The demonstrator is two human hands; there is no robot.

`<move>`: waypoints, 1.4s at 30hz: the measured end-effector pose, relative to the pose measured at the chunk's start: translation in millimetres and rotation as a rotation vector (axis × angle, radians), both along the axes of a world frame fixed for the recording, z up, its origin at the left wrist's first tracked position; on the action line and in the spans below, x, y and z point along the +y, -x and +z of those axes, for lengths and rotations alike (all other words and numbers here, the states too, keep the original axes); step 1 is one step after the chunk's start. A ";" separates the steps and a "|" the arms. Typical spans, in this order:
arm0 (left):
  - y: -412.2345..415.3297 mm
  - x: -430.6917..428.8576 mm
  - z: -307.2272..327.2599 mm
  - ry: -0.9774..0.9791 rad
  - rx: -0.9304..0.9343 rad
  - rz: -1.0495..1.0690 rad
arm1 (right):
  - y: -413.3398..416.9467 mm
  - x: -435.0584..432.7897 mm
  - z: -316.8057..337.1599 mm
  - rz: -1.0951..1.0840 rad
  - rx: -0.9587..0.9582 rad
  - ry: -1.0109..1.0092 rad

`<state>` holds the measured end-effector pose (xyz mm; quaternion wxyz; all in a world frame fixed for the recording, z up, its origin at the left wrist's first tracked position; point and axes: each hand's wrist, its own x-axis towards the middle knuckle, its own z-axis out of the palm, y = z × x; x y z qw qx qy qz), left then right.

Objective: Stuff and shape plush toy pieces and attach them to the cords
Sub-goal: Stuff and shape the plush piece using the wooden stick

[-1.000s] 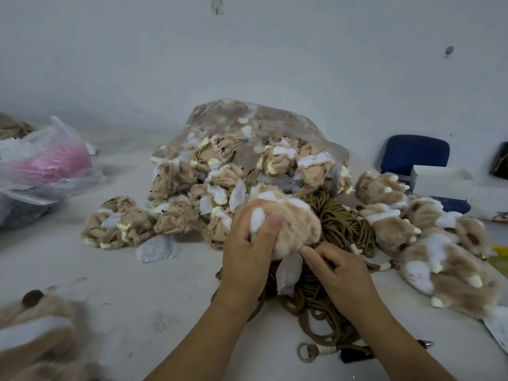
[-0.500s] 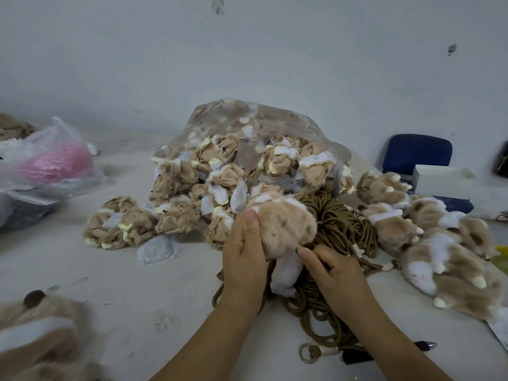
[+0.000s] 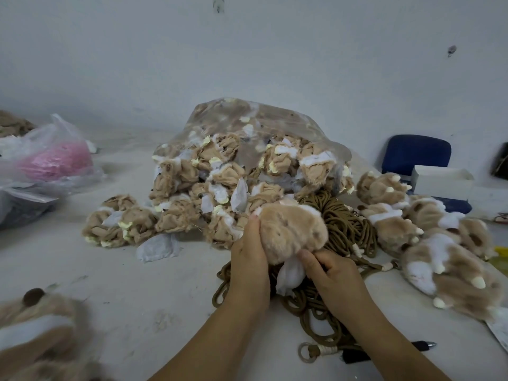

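Observation:
A tan furry plush paw piece (image 3: 292,232) is held above a pile of brown cords (image 3: 341,229) on the white table. My left hand (image 3: 248,259) grips its left side, fingers wrapped behind it. My right hand (image 3: 330,273) is curled at its lower opening, fingers pushed in beside a white fabric flap (image 3: 290,274) that hangs out. Behind stands a clear plastic bag (image 3: 247,138) full of inside-out tan plush pieces, several spilled out at the left (image 3: 118,224). Finished paws with cream claws (image 3: 439,243) lie to the right.
A plastic bag with something pink (image 3: 55,160) sits at the far left. A blue chair (image 3: 416,154) and a white box (image 3: 439,180) are at the back right. A black pen (image 3: 384,350) and a corded metal ring (image 3: 309,351) lie near my right forearm. A blurred plush (image 3: 35,334) fills the bottom left.
The plush piece has been turned so its rounded furry back faces up. My left thumb slid off its front to the left side, and my right hand moved up into its opening.

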<state>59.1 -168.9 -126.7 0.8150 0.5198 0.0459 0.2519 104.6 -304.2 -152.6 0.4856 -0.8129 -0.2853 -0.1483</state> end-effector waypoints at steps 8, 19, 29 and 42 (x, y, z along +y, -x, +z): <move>-9.2 22.8 0.8 -0.662 0.020 0.311 | -5.8 -5.9 1.1 -0.090 -0.091 0.080; -10.2 24.2 -5.3 -0.220 0.128 -0.062 | -12.8 -12.6 -2.7 -0.148 -0.203 0.255; -11.7 24.0 -13.4 -0.226 0.086 0.118 | -19.6 -16.6 -7.8 -0.168 -0.173 0.358; -13.3 19.1 -19.6 -0.106 0.061 0.035 | -11.9 -11.4 -6.2 -0.122 -0.103 0.247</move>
